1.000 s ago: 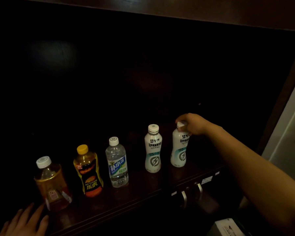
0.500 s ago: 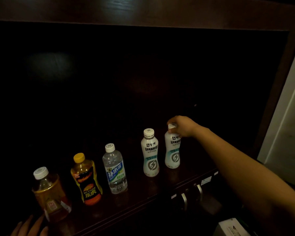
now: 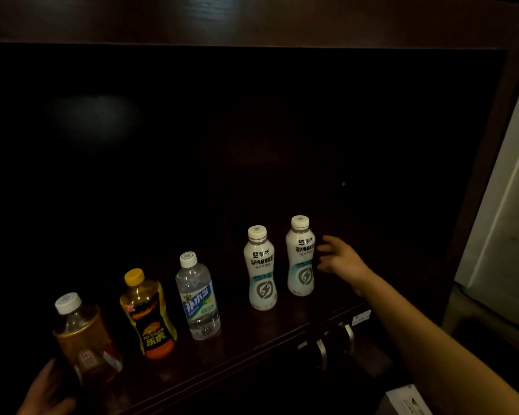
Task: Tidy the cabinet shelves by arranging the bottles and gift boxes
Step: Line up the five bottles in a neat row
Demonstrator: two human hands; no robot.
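Several bottles stand in a row on the dark wooden shelf (image 3: 252, 348). From left: an amber tea bottle (image 3: 84, 339) with a white cap, a yellow-capped orange and black bottle (image 3: 149, 316), a clear water bottle (image 3: 198, 298) with a blue label, and two white bottles (image 3: 261, 269) (image 3: 300, 256). My right hand (image 3: 340, 259) hovers just right of the rightmost white bottle, fingers spread, holding nothing. My left hand (image 3: 47, 393) rests at the shelf's front edge below the tea bottle, fingers apart; whether it touches the bottle I cannot tell.
The cabinet's back is dark and deep. Two metal door handles (image 3: 336, 342) sit under the shelf's front edge. A white box corner (image 3: 408, 399) shows at the bottom right. A pale wall (image 3: 510, 205) borders the cabinet's right side.
My right hand has let go of the rightmost white bottle's cap and dropped to its right side, fingers now spread. The bottle stands upright beside the other white one.
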